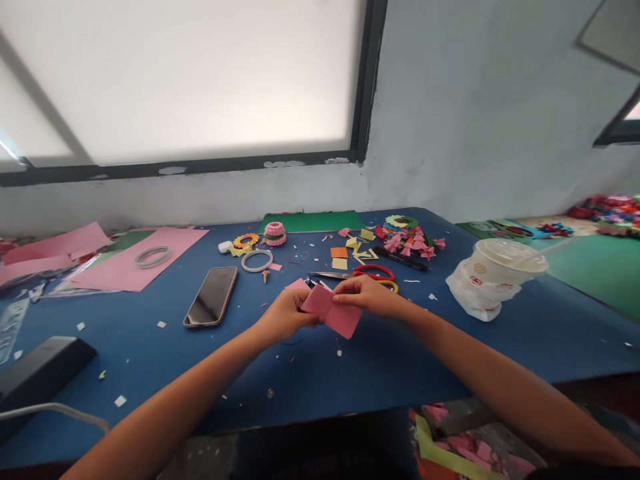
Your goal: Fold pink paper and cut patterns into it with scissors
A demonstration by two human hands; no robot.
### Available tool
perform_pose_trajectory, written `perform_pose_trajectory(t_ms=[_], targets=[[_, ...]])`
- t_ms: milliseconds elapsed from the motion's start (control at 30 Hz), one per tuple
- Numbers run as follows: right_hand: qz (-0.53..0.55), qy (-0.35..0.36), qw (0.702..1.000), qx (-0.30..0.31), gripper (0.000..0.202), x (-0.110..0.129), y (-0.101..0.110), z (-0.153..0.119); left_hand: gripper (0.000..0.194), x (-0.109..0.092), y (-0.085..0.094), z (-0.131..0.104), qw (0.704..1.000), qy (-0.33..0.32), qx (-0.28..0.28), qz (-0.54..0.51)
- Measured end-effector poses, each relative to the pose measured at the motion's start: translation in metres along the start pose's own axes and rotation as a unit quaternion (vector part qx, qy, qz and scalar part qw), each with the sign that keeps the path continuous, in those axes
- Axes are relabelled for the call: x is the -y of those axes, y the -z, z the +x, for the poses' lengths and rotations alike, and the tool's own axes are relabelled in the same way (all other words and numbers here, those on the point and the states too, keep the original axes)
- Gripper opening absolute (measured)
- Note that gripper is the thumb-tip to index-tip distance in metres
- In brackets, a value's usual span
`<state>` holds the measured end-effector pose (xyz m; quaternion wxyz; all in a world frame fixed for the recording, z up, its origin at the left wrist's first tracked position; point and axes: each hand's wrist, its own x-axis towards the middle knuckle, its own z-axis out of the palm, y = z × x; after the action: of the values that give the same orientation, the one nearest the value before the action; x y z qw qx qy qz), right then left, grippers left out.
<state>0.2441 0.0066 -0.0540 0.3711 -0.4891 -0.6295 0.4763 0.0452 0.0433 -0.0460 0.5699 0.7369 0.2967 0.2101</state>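
Between my two hands, above the blue table, is a pink piece of folded paper (pixel 344 319). My left hand (pixel 286 313) pinches its left side, thumb in front and fingers behind. My right hand (pixel 371 295) grips its upper right edge between thumb and fingers. Just behind the paper lie scissors (pixel 374 271) with red and yellow handles, partly hidden by my right hand. Beyond them are small orange and yellow paper squares (pixel 339 264). A black pen (pixel 400 259) rests to the right of these.
A phone (pixel 211 297) and tape rolls (pixel 257 261) lie left of my hands, with pink sheets (pixel 145 257) further left. At right stands a lidded white cup (pixel 493 277) with a straw. Paper flowers (pixel 407 237) sit at the back. Scraps dot the blue table (pixel 165 363).
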Motion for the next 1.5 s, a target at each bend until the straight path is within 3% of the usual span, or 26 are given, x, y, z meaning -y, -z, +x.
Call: perform_pose_trajectory(t_ms=[167, 300, 433, 567, 700, 800, 1000, 1133, 1167, 1200, 1300, 1500], targets=[[-0.040, 0.025, 0.999, -0.014, 0.036, 0.001, -0.005, -0.001, 0.023, 0.001, -0.001, 0.001, 1.000, 0.006, -0.018, 0.022], [-0.094, 0.046, 0.994, -0.016, 0.037, 0.002, -0.002, -0.004, 0.036, -0.004, 0.001, 0.000, 1.000, -0.005, 0.009, -0.019], [-0.075, 0.050, 0.996, 0.006, 0.036, 0.002, -0.004, -0.005, 0.040, -0.004, 0.001, 0.000, 1.000, -0.022, -0.017, 0.000], [-0.079, 0.059, 0.995, -0.011, 0.033, 0.001, -0.005, -0.002, 0.041, 0.003, 0.012, 0.005, 0.991, -0.054, -0.038, 0.121], [-0.194, 0.054, 0.977, -0.067, 0.032, -0.006, 0.005, 0.001, 0.037, 0.018, 0.039, 0.013, 0.938, -0.068, -0.127, 0.316], [-0.249, 0.034, 0.964, -0.084, 0.033, -0.011, 0.014, 0.003, 0.038, 0.032, 0.052, 0.019, 0.918, -0.055, -0.163, 0.357], [-0.262, 0.043, 0.961, -0.079, 0.032, -0.020, 0.018, 0.008, 0.022, 0.036, 0.050, 0.027, 0.938, -0.067, -0.196, 0.277], [-0.195, 0.038, 0.977, -0.082, 0.035, -0.019, 0.015, 0.008, 0.033, 0.019, 0.036, 0.023, 0.948, -0.073, -0.242, 0.192], [-0.172, 0.040, 0.981, -0.082, 0.035, -0.016, 0.014, 0.007, 0.035, 0.014, 0.030, 0.021, 0.954, -0.074, -0.242, 0.159], [-0.151, 0.045, 0.984, -0.082, 0.036, -0.014, 0.011, 0.006, 0.033, 0.011, 0.025, 0.020, 0.965, -0.070, -0.246, 0.063], [-0.112, 0.069, 0.987, -0.097, 0.038, -0.004, 0.003, 0.002, 0.029, 0.005, 0.010, 0.017, 0.960, -0.046, -0.262, -0.090], [-0.057, 0.093, 0.988, -0.106, 0.039, -0.002, -0.009, 0.001, 0.026, 0.005, -0.002, 0.014, 0.962, -0.023, -0.237, -0.136]])
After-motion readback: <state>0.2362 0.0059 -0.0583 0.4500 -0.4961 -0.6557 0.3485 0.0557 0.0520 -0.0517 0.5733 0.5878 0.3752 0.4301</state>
